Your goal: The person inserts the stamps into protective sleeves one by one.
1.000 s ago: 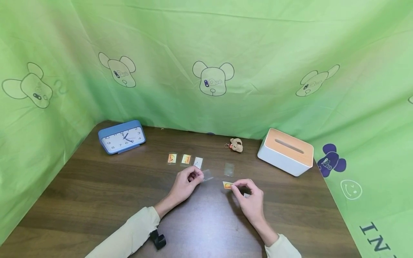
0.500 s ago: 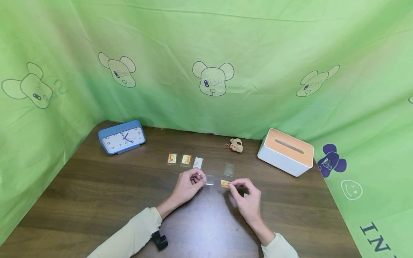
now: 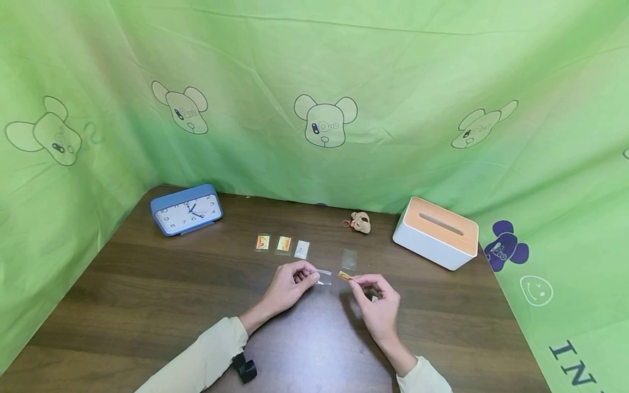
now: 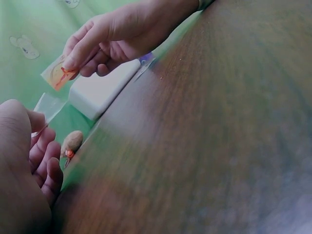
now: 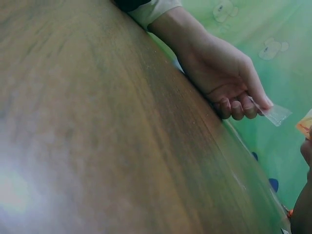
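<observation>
My left hand (image 3: 290,286) pinches a small clear plastic sleeve (image 3: 324,277) between thumb and forefinger, its free end pointing right. Across a narrow gap, my right hand (image 3: 380,305) pinches a small orange-and-yellow picture card (image 3: 345,275) by its right end. In the left wrist view the card (image 4: 58,73) and the sleeve (image 4: 49,106) are both raised above the table and stand apart. The right wrist view shows the sleeve (image 5: 278,115) in the left fingers, with the card (image 5: 305,124) at the right edge.
Two sleeved orange cards (image 3: 262,242) and a sleeved white one (image 3: 302,250) lie in a row. Another clear sleeve (image 3: 349,259) lies beyond the right hand. Farther back are a blue clock (image 3: 187,210), a beige keyring charm (image 3: 361,222) and a tissue box (image 3: 435,232). A white piece (image 3: 375,298) shows beside the right hand.
The left hand has moved slightly right and toward me with the sleeve, which has turned more level. The right hand has shifted slightly left, and the card has tilted.
</observation>
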The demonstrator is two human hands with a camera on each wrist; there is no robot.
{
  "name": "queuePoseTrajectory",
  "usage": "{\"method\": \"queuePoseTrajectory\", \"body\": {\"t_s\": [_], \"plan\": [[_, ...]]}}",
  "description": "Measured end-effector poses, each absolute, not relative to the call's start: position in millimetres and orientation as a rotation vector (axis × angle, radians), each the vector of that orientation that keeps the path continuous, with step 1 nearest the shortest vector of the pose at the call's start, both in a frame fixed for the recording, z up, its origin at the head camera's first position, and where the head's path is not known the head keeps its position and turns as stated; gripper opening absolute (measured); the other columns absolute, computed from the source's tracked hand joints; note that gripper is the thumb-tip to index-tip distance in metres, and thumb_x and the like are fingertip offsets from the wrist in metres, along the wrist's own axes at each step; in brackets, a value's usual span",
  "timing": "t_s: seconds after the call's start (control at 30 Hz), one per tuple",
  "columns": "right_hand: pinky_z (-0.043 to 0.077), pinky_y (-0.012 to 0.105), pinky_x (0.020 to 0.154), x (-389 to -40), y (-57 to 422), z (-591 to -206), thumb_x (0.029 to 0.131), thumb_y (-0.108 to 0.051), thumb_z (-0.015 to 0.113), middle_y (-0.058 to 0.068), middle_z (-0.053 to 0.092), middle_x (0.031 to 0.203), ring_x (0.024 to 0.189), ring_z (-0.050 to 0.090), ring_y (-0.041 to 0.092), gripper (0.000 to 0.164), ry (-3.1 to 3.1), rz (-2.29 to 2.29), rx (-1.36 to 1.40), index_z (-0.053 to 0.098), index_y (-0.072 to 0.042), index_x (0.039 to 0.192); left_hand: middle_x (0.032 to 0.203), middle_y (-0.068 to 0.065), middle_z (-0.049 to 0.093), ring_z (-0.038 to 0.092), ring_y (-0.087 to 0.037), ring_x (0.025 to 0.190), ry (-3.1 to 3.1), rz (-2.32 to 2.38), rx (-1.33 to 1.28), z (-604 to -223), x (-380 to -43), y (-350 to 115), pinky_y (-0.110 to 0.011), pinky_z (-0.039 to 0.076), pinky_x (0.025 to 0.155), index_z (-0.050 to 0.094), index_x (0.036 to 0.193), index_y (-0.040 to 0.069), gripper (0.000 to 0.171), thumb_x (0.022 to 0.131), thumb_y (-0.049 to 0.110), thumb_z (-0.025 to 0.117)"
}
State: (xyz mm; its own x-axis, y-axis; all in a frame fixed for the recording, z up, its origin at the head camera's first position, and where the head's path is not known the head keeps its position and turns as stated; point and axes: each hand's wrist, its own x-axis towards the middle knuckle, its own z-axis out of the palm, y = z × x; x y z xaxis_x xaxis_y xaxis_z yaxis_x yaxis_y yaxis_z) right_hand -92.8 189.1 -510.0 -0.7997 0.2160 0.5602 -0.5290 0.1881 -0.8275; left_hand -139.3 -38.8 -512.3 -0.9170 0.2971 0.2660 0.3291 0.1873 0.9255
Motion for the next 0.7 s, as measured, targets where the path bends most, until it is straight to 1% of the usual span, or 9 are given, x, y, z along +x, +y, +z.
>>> {"method": "queuePoseTrajectory", "body": {"t_s": [0.1, 0.33, 0.6, 0.7], "plan": [[0.056, 0.015, 0.071, -91.4, 187.9, -509.9, 0.084, 0.024, 0.081, 0.018, 0.08, 0.089, 0.075, 0.072, 0.003, 0.019, -1.885, 1.714, 0.318, 0.073, 0.007, 0.09, 0.079, 0.001, 0.069, 0.056, -0.003, 0.068, -2.409, -1.879, -0.613, -512.9, -139.5, -38.5, -0.018, 0.047, 0.065, 0.079, 0.096, 0.005, 0.005, 0.101, 0.006, 0.079], [0.057, 0.016, 0.071, -89.3, 184.6, -513.1, 0.085, 0.022, 0.081, 0.019, 0.08, 0.091, 0.076, 0.073, 0.005, 0.02, -1.918, 1.756, 0.358, 0.075, 0.005, 0.092, 0.079, 0.0, 0.07, 0.056, -0.003, 0.067, -2.401, -1.872, -0.622, -513.9, -138.7, -38.0, -0.019, 0.048, 0.064, 0.079, 0.096, 0.004, 0.006, 0.101, 0.007, 0.079], [0.055, 0.016, 0.068, -88.3, 183.5, -512.7, 0.086, 0.02, 0.082, 0.022, 0.08, 0.092, 0.075, 0.073, 0.005, 0.02, -1.985, 1.795, 0.321, 0.075, 0.002, 0.092, 0.079, -0.002, 0.072, 0.056, 0.0, 0.066, -2.383, -1.881, -0.649, -512.5, -137.7, -38.1, -0.019, 0.048, 0.062, 0.078, 0.096, 0.004, 0.006, 0.101, 0.006, 0.079], [0.056, 0.016, 0.068, -88.3, 183.1, -512.6, 0.087, 0.022, 0.08, 0.02, 0.08, 0.089, 0.074, 0.075, 0.008, 0.021, -2.0, 1.815, 0.304, 0.074, 0.003, 0.092, 0.079, -0.002, 0.073, 0.056, 0.0, 0.066, -2.384, -1.877, -0.653, -511.2, -137.5, -38.5, -0.019, 0.048, 0.062, 0.078, 0.096, 0.004, 0.005, 0.101, 0.006, 0.079]]}}
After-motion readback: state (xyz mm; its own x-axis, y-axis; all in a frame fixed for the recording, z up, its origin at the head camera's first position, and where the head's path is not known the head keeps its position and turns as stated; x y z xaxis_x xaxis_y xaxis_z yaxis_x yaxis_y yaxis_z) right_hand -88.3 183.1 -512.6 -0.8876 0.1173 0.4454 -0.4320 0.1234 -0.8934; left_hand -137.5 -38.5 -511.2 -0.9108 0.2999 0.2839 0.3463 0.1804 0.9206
